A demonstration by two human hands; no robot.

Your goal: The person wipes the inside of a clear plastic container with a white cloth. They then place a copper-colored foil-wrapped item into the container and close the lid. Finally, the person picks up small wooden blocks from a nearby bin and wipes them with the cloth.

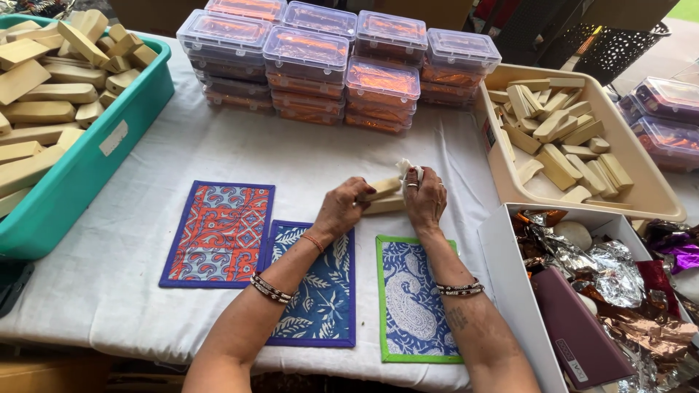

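My left hand [341,207] grips the near end of two pale wooden blocks [384,198] stacked just above the white tablecloth. My right hand [427,198] closes over their far end and pinches a crumpled white cloth [405,169] against them. Both wrists wear beaded bracelets. Below my forearms lie three printed mats: an orange and blue one [218,233], a blue leaf-print one [320,291] and a blue paisley one with a green border [411,306].
A teal bin [95,156] of wooden blocks stands at the left. Stacked clear plastic boxes [328,65] line the back. A beige tray [655,196] of wooden pieces sits at the right. A white box [510,291] with foil wrappers and a maroon case is near right.
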